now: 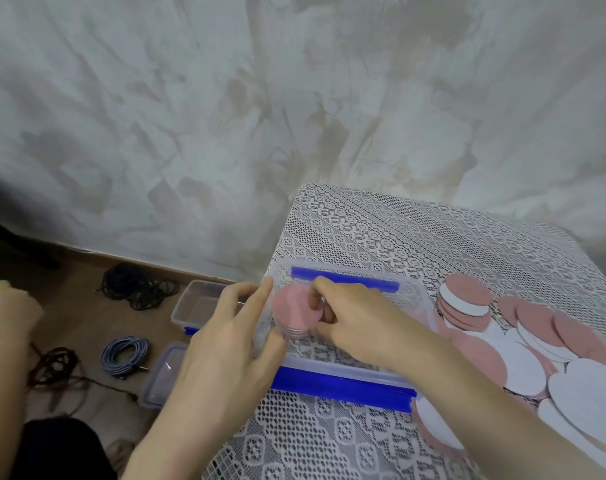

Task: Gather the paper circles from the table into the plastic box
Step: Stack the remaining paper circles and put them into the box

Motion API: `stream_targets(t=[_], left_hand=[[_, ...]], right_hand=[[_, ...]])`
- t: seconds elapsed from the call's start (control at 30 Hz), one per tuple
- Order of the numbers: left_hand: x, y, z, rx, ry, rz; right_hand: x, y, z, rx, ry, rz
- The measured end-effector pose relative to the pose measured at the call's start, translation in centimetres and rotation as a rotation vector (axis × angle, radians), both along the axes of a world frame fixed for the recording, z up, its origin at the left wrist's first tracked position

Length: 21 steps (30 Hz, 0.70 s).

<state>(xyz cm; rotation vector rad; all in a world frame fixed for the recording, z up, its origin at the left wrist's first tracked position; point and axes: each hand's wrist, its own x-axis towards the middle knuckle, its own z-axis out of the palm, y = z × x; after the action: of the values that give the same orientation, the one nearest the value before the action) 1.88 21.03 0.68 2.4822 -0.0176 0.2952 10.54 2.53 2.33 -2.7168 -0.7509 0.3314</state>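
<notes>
A clear plastic box (350, 367) with blue clip handles sits on the lace-covered table. Inside it at the left end stands a small stack of pink paper circles (291, 315). My right hand (353, 317) reaches into the box and pinches that stack with curled fingers. My left hand (225, 348) rests against the box's left wall, fingers mostly straight, thumb on the rim. Several pink and white paper circles (523, 344) lie in overlapping piles on the table right of the box, one neat stack (466, 301) nearest it.
The table's left edge runs just beside the box. On the wooden floor below lie a second clear box (199, 301), a lid (164, 374), and coils of black (138, 285), blue (125, 355) and dark red cord (55, 367). A plastered wall stands behind.
</notes>
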Motion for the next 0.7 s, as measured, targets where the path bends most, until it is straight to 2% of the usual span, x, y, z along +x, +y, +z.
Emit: stream_targets(t=[0.13, 0.27, 0.37, 0.5, 0.7], left_hand=[[0.0, -0.3, 0.5, 0.065, -0.023, 0.021], [0.3, -0.4, 1.0, 0.224, -0.097, 0.023], [1.1, -1.2, 2.1, 0.328, -0.175, 0.019], [2.4, -3.4, 3.2, 0.512, -0.191, -0.027], [2.1, -9.3, 3.5, 0.584, -0.210, -0.105]], right_hand=[[-0.6, 0.1, 0.9, -0.072, -0.098, 0.049], [-1.3, -0.2, 1.5, -0.212, -0.337, 0.064], [-2.1, -1.2, 2.4, -0.242, -0.492, 0.032], [-3.9, -3.7, 4.2, -0.229, -0.524, -0.029], [-7.1, -10.1, 5.1, -0.208, -0.556, -0.154]])
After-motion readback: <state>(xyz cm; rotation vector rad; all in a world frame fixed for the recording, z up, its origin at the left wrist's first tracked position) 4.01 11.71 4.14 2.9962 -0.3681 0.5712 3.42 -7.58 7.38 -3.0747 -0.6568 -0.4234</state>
